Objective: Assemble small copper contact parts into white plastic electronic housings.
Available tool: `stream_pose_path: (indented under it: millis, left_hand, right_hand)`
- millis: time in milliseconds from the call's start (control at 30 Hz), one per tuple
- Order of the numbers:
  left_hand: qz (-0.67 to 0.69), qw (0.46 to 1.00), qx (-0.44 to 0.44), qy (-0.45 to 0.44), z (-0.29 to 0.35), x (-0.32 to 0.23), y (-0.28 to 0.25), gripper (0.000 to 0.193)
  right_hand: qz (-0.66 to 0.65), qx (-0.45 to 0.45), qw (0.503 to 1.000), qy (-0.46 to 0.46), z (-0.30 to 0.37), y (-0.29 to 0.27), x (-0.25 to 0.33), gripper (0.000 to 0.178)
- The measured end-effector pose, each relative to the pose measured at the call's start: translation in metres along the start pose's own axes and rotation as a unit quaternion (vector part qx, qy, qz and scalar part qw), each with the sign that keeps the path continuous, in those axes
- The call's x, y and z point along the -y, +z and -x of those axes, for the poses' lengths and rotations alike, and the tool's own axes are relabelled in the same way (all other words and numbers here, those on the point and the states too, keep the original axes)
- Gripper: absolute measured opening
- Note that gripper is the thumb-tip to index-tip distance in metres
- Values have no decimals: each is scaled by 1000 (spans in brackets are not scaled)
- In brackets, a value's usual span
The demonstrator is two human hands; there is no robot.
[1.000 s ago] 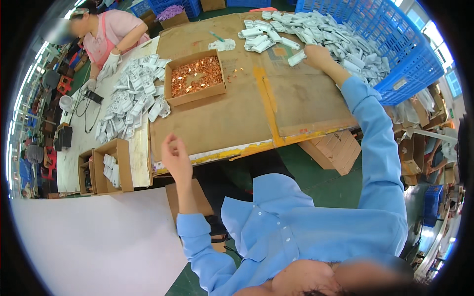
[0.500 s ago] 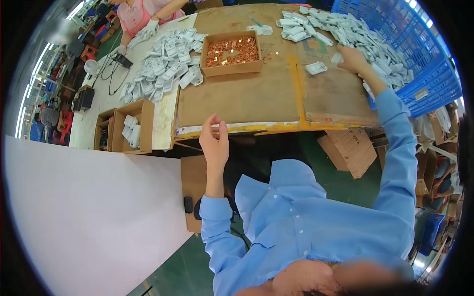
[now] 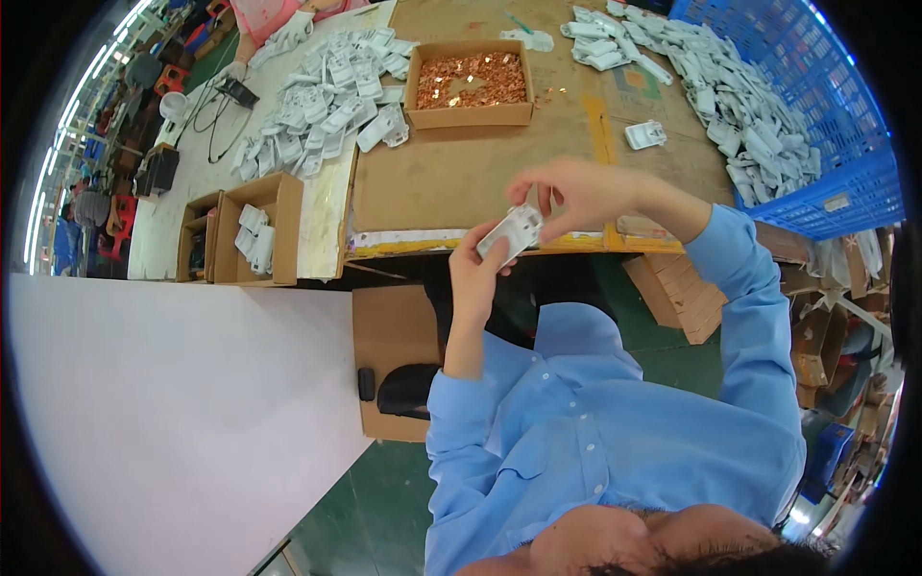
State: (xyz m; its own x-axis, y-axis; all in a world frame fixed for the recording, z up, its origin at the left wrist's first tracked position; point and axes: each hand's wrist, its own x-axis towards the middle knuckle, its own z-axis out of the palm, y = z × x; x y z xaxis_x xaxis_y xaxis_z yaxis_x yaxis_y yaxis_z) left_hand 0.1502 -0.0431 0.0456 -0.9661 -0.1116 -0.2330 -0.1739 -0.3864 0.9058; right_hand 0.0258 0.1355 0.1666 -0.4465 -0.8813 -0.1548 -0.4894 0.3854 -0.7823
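Observation:
A white plastic housing (image 3: 517, 230), small and oblong with moulded cut-outs, is gripped in my left hand (image 3: 474, 278) just in front of the table's front edge. My left thumb lies across its face. Close above it is my right hand (image 3: 595, 187), its fingers curved and apart, the thumb by the housing's right end; whether it touches cannot be made out. A single white housing (image 3: 645, 134) lies on the cardboard-covered table (image 3: 423, 192) beyond my right hand. At the far centre stands a cardboard tray (image 3: 471, 115) of small copper-coloured metal pieces.
Housings are heaped at the left (image 3: 327, 106) and far right (image 3: 740, 106), the right heap against a blue plastic crate (image 3: 836, 202). An open carton (image 3: 288, 230) with several housings sits at the left front. Across the table, a co-worker's gloved hand (image 3: 283, 40) is near the left heap.
My right hand has come from the right heap to my left hand. A housing is now in my left hand, which was empty and has moved right. The view has shifted slightly.

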Motion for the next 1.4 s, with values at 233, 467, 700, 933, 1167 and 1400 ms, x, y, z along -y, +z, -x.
stream_pose_path:
  millis: [233, 467, 700, 933, 1167, 1400]
  left_hand:
    - [295, 953, -39, -55, 31, 28, -39, 50]
    - [296, 953, -39, -53, 41, 25, -25, 58]
    - [279, 957, -52, -63, 34, 20, -30, 60]
    - [253, 963, -53, -73, 28, 24, -33, 58]
    - [240, 967, -65, -58, 30, 26, -34, 45]
    - [187, 978, -85, -48, 28, 11, -24, 30]
  right_hand:
    - [153, -213, 965, -32, -107, -72, -94, 18]
    - [457, -135, 877, 58, -199, -108, -151, 13]
    - [553, -80, 829, 12, -230, -107, -164, 5]
    - [572, -88, 815, -25, -233, -110, -182, 8]
    - [540, -57, 837, 69, -230, -102, -164, 12]
    - [345, -185, 920, 18, -182, -106, -125, 11]
